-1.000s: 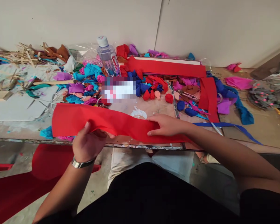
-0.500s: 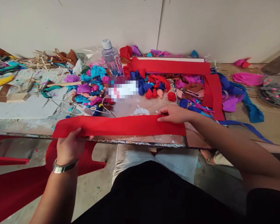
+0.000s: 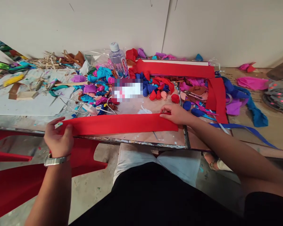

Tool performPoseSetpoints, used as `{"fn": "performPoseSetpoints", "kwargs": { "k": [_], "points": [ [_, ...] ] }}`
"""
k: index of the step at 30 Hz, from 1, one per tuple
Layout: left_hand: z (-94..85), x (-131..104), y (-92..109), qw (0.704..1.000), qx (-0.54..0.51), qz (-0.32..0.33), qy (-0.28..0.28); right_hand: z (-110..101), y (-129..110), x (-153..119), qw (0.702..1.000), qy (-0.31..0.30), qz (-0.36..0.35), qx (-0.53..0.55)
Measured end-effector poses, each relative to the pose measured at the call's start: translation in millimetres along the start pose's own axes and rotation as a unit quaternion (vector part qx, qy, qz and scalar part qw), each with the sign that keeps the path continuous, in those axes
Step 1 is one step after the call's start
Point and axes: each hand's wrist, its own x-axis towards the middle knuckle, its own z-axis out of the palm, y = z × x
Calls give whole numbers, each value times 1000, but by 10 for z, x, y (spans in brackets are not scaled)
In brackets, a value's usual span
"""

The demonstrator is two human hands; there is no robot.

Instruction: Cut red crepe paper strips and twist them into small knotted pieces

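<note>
A long red crepe-paper-like strip [image 3: 122, 124] stretches along the front of the worktable. Its left end lies between the thumb and fingers of my left hand [image 3: 58, 138], which is curled around it. A small pale bit shows by those fingers. My right hand [image 3: 175, 113] pinches the upper edge of the strip near its right end, thumb below the bent forefinger. Behind the strip are rolled flowers and scraps of blue, red and purple paper [image 3: 159, 88]. Another red strip [image 3: 176, 68] lies farther back.
A water bottle [image 3: 119, 59] stands among the scraps, near a blurred-out patch [image 3: 128, 89]. Green-handled pliers [image 3: 58, 89], a white cable and a yellow cutter [image 3: 13, 80] lie left. On the right are more red pieces [image 3: 218, 100] and a blue ribbon [image 3: 247, 129]. Red material [image 3: 85, 153] hangs below the table edge.
My left hand has moved left to the strip's end, and the strip is straighter and slightly higher. My right hand still pinches near the right end. The view has shifted a little.
</note>
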Motion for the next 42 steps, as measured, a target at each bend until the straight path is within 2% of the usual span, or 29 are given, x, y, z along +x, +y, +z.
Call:
{"fn": "performPoseSetpoints", "kwargs": {
  "k": [1,4,7,11,15,17,19,21,24,25,26,27,29,30,31,32,34,35,37,39,42],
  "points": [
    [6,13,-23,999,18,-7,32,15,6,-13,1000,11,-2,-3],
    [39,16,-36,997,55,2,51,33,12,-51,1000,25,-9,-11],
    [61,-22,36,992,116,32,32,14,4,-73,1000,10,-18,-17],
    [48,-68,141,980,199,24,8,-26,17,-88,999,-10,-31,-22],
    [24,-56,150,978,209,16,-8,-36,70,-106,999,7,-39,-19],
    [12,-33,131,970,240,32,-9,-29,84,-115,999,14,-39,-15],
    [-4,-3,106,956,283,76,-11,-18,81,-121,999,17,-35,-16],
    [-18,26,88,943,297,150,-1,-5,65,-125,999,20,-31,-27],
    [27,10,135,919,287,265,60,15,46,-128,998,27,-31,-47],
    [82,-27,191,907,282,297,102,21,45,-129,998,31,-34,-50],
    [167,-85,274,896,279,327,114,26,46,-130,997,33,-37,-52],
    [284,-164,385,889,267,358,98,31,49,-131,997,35,-39,-53],
    [612,-376,683,883,217,416,-7,39,50,-135,997,38,-39,-56],
    [815,-499,856,869,198,444,-97,43,47,-137,997,40,-37,-57],
    [1035,-624,1035,845,185,463,-192,47,40,-140,997,42,-32,-59],
    [1263,-743,1209,809,188,484,-276,51,30,-141,997,44,-27,-60],
    [1703,-942,1506,720,232,507,-412,58,4,-143,997,49,-16,-65],
    [1900,-1014,1617,680,258,510,-459,61,-9,-141,996,51,-10,-68],
    [2217,-1102,1753,624,289,520,-507,63,-25,-135,997,51,6,-65],
    [2425,-1130,1789,601,314,531,-509,60,-17,-124,997,50,24,-49],
    [2566,-1111,1739,587,318,542,-510,48,38,-106,998,59,22,5]
  ]
}}
